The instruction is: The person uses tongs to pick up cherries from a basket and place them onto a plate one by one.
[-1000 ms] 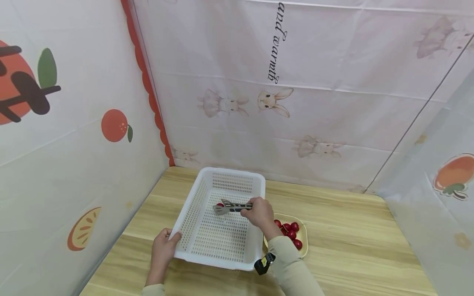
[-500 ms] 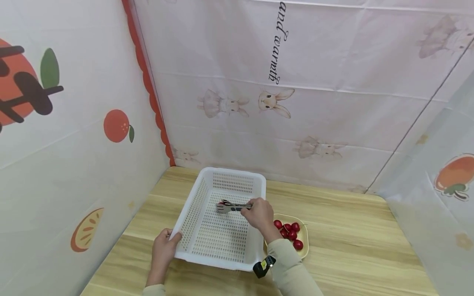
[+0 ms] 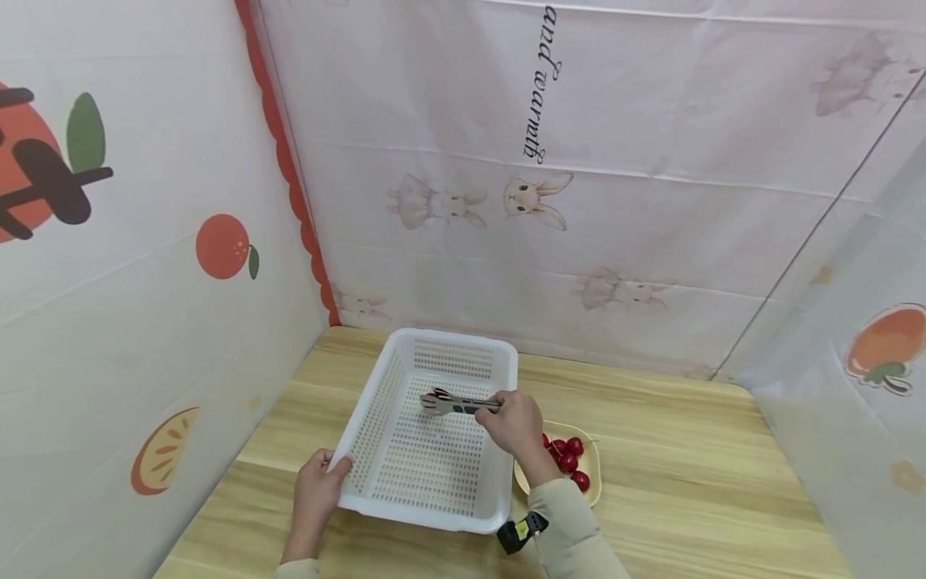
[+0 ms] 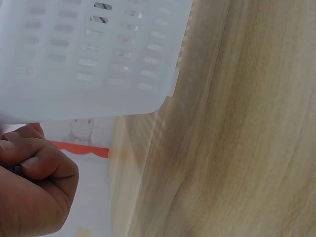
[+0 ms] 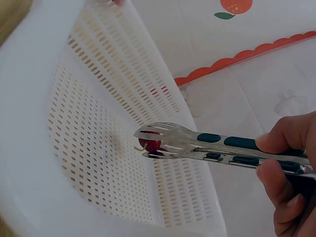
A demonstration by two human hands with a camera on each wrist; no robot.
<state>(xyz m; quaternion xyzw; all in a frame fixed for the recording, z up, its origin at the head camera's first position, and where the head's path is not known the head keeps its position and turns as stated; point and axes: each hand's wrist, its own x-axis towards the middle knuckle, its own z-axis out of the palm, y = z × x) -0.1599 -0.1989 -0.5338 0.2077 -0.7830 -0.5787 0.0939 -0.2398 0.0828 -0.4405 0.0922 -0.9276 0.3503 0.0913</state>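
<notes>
A white perforated plastic basket (image 3: 419, 515) stands on the table. My left hand (image 3: 317, 489) grips its rim at the near left corner, thumb on top; in the left wrist view, the curled fingers of that hand (image 4: 42, 190) show beside the basket wall. Over the basket, my right hand (image 3: 515, 422) holds metal tongs (image 3: 463, 404) with dark green inserts. A dark red cherry (image 5: 150, 143) with a short stem sits between the tongs' slotted ends (image 5: 168, 129), seen closely in the right wrist view. From the head view the ends mostly cover it.
To the right of the basket, a pale yellow dish (image 3: 595, 478) holds several red cherries (image 3: 568, 462), partly hidden by the right forearm. A wooden table (image 3: 694, 466) lies beneath everything. Printed cloth walls (image 3: 448, 273) rise behind and at both sides.
The tongs' ends have drawn together around the cherry. My right hand has shifted slightly to the right and nearer. My left hand keeps its hold on the basket.
</notes>
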